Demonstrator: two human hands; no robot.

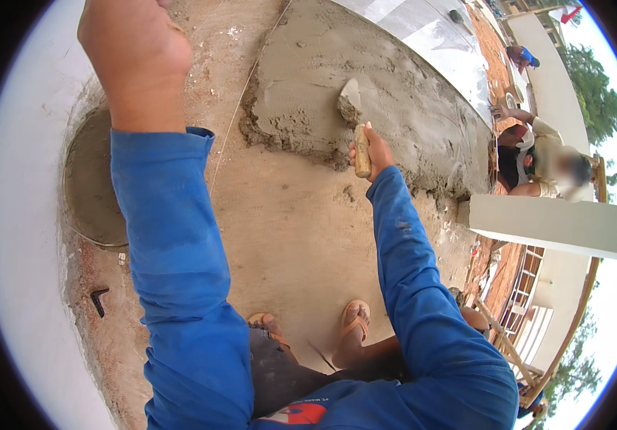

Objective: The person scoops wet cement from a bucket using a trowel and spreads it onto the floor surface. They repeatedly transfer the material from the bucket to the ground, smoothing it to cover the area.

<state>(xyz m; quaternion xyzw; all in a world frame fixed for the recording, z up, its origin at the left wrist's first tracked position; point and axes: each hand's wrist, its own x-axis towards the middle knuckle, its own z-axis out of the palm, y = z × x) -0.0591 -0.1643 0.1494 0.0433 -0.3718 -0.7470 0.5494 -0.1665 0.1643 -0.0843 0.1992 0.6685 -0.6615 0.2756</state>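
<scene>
My right hand (376,154) is wrapped around the wooden handle of a trowel (362,147). The trowel's blade, smeared with grey mortar, rests on or just over a wide bed of wet mortar (308,64). Raised at the upper left, my left hand (140,64) looks closed, its fingers partly cut off by the picture's edge; what they hold, if anything, is hidden. A thin string (240,115) runs along the left side of the mortar bed. Left of my left forearm stands a round bucket (97,183) filled with grey mortar, partly covered by my sleeve.
Pale, shiny tiles (430,32) lie beyond the mortar bed. A white wall (22,251) rises at left, with a small black angled piece (98,302) near it. At right, a white pillar (552,223) juts in beside a crouching co-worker (545,161); another person (523,57) is farther off.
</scene>
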